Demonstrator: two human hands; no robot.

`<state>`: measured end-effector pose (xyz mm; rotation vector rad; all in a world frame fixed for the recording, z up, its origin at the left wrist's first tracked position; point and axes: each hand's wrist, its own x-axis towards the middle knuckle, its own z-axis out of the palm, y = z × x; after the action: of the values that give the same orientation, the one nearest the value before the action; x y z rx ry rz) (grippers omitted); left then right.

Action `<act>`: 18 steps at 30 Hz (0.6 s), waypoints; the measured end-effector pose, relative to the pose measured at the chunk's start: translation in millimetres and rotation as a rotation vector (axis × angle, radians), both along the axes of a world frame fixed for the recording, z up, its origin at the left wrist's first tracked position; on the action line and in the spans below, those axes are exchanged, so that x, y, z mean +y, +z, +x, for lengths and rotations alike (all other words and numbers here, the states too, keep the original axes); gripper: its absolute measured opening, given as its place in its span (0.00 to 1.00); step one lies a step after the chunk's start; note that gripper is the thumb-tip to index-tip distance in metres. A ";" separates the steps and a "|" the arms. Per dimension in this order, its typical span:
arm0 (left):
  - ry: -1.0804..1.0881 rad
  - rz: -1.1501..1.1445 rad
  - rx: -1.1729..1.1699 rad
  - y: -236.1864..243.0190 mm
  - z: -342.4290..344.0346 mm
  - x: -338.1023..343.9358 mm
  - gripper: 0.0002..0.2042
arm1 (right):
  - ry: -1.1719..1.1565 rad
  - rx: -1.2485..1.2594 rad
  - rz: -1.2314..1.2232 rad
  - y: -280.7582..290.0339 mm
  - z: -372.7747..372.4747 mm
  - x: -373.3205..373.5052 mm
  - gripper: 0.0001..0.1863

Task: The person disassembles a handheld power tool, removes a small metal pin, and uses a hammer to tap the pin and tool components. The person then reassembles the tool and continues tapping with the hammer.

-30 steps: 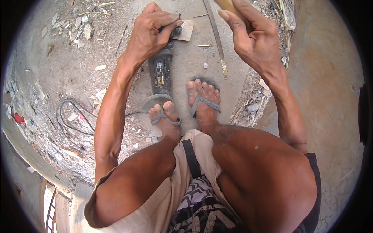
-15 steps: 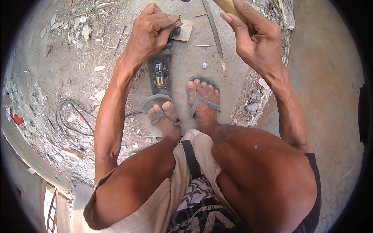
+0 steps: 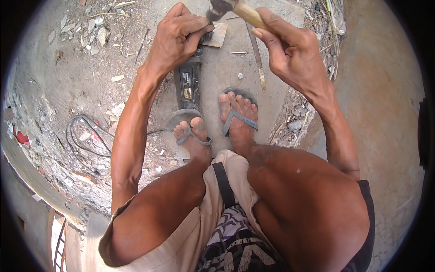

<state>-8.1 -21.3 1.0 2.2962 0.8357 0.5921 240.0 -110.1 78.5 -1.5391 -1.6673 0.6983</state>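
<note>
My right hand (image 3: 297,54) is wrapped round the wooden handle of a hammer (image 3: 248,13). The dark hammer head reaches the fingertips of my left hand (image 3: 174,38) near the top edge. My left thumb and fingers are pinched together over a thin dark piece, now mostly hidden by the hammer head and fingers. Below that hand lies a black power tool (image 3: 188,86), its body pointing toward my left foot; its far end is covered by my hand. A flat piece of wood (image 3: 217,35) lies beside my left fingertips.
A long narrow metal strip (image 3: 257,56) lies on the concrete between my hands. My sandalled feet (image 3: 240,113) stand close to the tool. A black cable (image 3: 74,129) loops at the left among rubble (image 3: 102,36). More debris (image 3: 294,120) runs along the right edge.
My right hand has brought the hammer down and leftward, so its head now meets my left fingertips. My left hand has stayed nearly still, still pinching.
</note>
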 end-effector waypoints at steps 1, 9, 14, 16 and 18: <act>-0.006 0.009 -0.019 -0.3 -0.5 -0.2 0.09 | 0.047 -0.045 -0.059 3.5 1.8 3.9 0.23; -0.026 0.023 -0.053 -2.5 -2.1 0.2 0.08 | -0.002 -0.094 -0.153 17.4 -6.3 6.3 0.18; 0.040 -0.031 -0.102 -7.1 -2.2 -0.4 0.07 | -0.103 0.036 -0.003 -0.2 -6.4 6.0 0.19; 0.089 -0.084 -0.124 -10.1 -2.7 -0.8 0.06 | -0.127 0.083 -0.026 7.3 -4.2 3.8 0.19; 0.127 -0.114 -0.165 -15.1 -3.6 -2.3 0.06 | -0.160 0.122 -0.067 2.1 -4.1 0.8 0.19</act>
<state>-11.7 -23.6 -14.0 2.0719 0.9152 0.7590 235.9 -109.3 80.6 -1.6232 -1.4271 0.7530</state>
